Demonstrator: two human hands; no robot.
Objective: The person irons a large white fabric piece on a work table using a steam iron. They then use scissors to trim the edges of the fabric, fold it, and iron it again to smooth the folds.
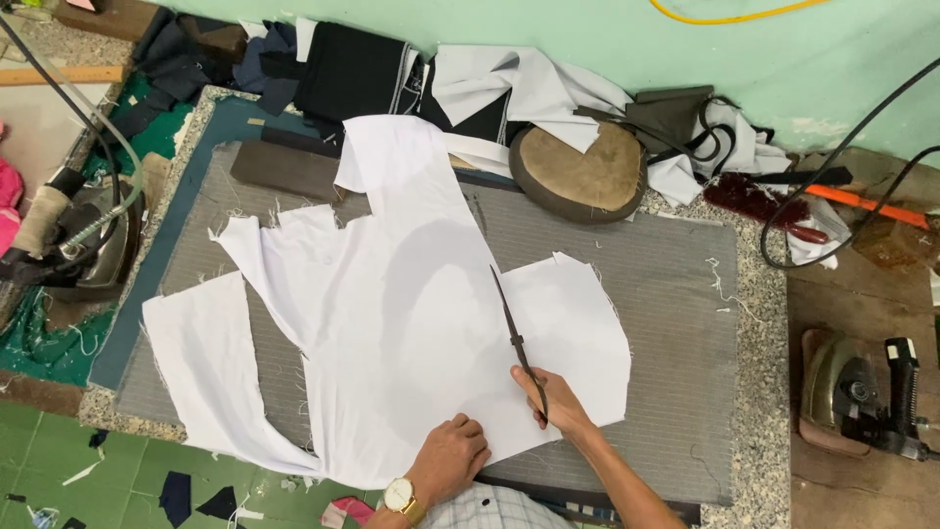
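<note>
Gripping long dark scissors [517,338] in our right hand [558,400], we press our curled left hand [450,456] on frayed white cloth [392,304] spread across the ribbed grey mat [666,294]; finger holes hidden.

White fabric pieces [411,313] lie across a grey ribbed pad [676,294] on a speckled stone tabletop [769,372]; dark scissors [517,338], a gold watch [401,498] with white dial, mint-green wall [548,24], black cloth [352,69] at the far edge
</note>
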